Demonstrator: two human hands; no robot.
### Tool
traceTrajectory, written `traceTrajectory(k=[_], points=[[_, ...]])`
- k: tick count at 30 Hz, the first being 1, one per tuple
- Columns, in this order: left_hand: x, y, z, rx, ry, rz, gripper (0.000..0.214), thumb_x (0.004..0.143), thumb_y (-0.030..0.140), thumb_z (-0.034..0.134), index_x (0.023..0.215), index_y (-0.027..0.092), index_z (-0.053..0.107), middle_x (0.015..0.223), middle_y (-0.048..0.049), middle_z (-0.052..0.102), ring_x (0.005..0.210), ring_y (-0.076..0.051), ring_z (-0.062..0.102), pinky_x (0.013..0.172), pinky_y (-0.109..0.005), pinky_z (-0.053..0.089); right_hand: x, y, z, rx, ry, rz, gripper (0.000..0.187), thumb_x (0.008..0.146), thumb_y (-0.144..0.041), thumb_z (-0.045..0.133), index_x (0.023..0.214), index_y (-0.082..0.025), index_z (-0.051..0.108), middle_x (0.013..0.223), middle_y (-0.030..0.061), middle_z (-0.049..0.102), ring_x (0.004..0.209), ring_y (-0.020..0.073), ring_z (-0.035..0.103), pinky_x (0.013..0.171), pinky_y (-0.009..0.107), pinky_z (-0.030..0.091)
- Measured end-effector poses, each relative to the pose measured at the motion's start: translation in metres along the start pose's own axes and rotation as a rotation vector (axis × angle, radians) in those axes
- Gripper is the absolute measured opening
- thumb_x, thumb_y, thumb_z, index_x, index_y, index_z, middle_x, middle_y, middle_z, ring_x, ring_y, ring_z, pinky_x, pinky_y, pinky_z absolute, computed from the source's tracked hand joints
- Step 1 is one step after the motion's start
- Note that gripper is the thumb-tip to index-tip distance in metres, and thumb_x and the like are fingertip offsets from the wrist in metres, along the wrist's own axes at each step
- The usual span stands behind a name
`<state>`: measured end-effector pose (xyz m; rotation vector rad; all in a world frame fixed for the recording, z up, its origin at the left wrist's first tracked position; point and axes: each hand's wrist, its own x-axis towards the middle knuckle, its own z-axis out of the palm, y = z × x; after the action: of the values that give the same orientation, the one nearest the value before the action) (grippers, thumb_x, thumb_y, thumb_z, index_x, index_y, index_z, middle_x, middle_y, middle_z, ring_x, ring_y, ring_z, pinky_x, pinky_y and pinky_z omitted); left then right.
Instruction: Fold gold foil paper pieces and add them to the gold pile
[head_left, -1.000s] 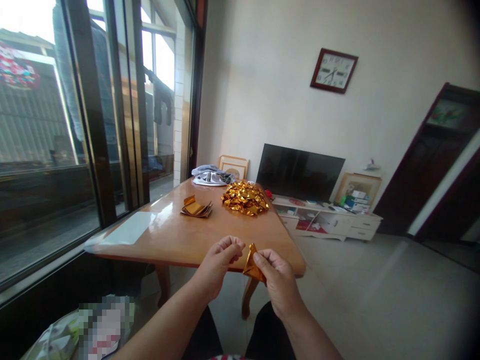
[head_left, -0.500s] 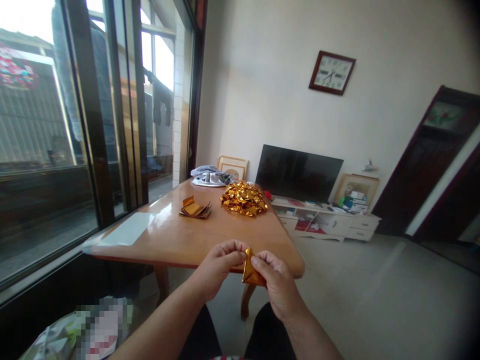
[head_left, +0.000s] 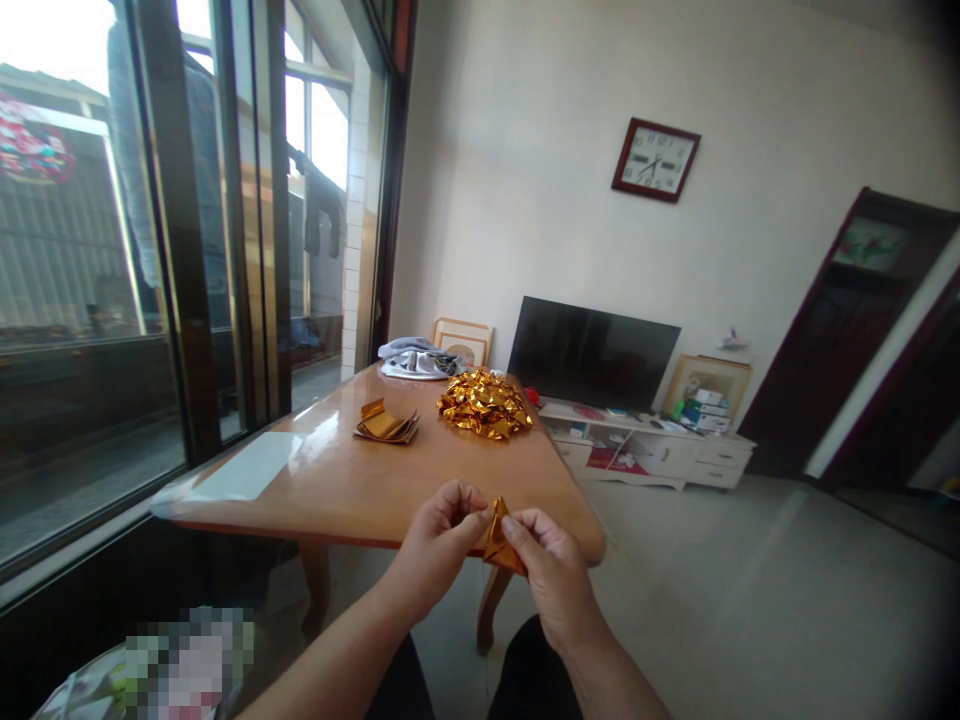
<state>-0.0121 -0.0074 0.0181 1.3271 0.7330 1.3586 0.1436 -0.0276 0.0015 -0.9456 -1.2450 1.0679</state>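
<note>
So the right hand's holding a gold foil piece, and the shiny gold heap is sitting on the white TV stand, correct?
Not quite: the head view shows the shiny gold heap on the wooden table. The right hand is indeed holding a gold foil piece.

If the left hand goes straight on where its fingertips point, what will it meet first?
Most likely the foil in the right hand; whether the left hand touches it now is unclear.
</note>
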Motion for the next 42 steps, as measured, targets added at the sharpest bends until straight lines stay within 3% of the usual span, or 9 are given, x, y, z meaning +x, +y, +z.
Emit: traceTrajectory(k=[4,15,19,24,31,38,42], points=[[-0.002,-0.005,0.007,0.063,0.055,0.049,0.019,0.079,0.027,0.067,0.074,0.017,0.053,0.063,0.0048,0.046,0.057,-0.008,0.04,0.055,-0.021,0.033,0.002,0.003,-0.002,-0.095,0.049,-0.062,0.032,0.087,-0.049,0.066,0.088,-0.017,0.067,0.077,0.002,0.065,0.071,0.0163,0.056,0.068,0.028,0.044],[0.0,-0.019,0.017,0.01,0.145,-0.006,0.025,0.076,0.035,0.074,0.087,0.013,0.068,0.079,-0.0047,0.068,0.072,-0.016,0.062,0.067,-0.027,0.05,0.004,0.014,0.001,-0.272,0.142,-0.224,0.031,0.089,-0.048,0.062,0.089,-0.018,0.068,0.084,0.0052,0.07,0.078,0.0201,0.063,0.073,0.03,0.05],[-0.003,-0.013,0.021,-0.065,0.169,-0.007,0.024,0.073,0.035,0.077,0.081,0.014,0.067,0.073,-0.0023,0.067,0.068,-0.014,0.06,0.064,-0.024,0.048,0.004,0.015,0.001,-0.318,0.171,-0.233,0.032,0.09,-0.049,0.061,0.089,-0.018,0.069,0.085,0.0059,0.071,0.079,0.0207,0.065,0.073,0.031,0.05],[-0.004,-0.008,0.02,-0.134,0.095,-0.049,0.021,0.078,0.033,0.073,0.079,0.014,0.064,0.073,-0.0009,0.063,0.069,-0.012,0.054,0.067,-0.023,0.044,0.003,0.016,0.001,-0.363,0.193,-0.266,0.031,0.09,-0.048,0.061,0.089,-0.018,0.068,0.085,0.0057,0.07,0.079,0.0202,0.064,0.072,0.031,0.05],[-0.002,-0.015,0.017,-0.224,0.039,-0.129,0.026,0.085,0.032,0.065,0.068,0.015,0.054,0.061,0.0034,0.046,0.059,-0.009,0.038,0.058,-0.021,0.033,0.002,0.018,-0.001,-0.515,0.208,-0.426,0.024,0.092,-0.042,0.06,0.088,-0.02,0.069,0.087,0.0055,0.069,0.082,0.0203,0.062,0.076,0.032,0.048],[-0.002,-0.016,0.022,-0.278,0.11,-0.074,0.017,0.082,0.025,0.069,0.088,0.018,0.054,0.078,0.0021,0.057,0.069,-0.01,0.051,0.066,-0.021,0.041,0.003,0.015,0.002,-0.54,0.224,-0.441,0.022,0.093,-0.04,0.06,0.087,-0.02,0.069,0.085,0.0049,0.069,0.081,0.02,0.061,0.074,0.032,0.047],[-0.003,-0.016,0.022,-0.228,0.183,0.014,0.02,0.079,0.024,0.071,0.087,0.019,0.053,0.08,0.0032,0.056,0.074,-0.01,0.053,0.07,-0.02,0.042,0.002,0.015,0.002,-0.547,0.235,-0.448,0.021,0.093,-0.039,0.06,0.088,-0.021,0.068,0.085,0.0042,0.068,0.081,0.0199,0.061,0.074,0.032,0.046]])
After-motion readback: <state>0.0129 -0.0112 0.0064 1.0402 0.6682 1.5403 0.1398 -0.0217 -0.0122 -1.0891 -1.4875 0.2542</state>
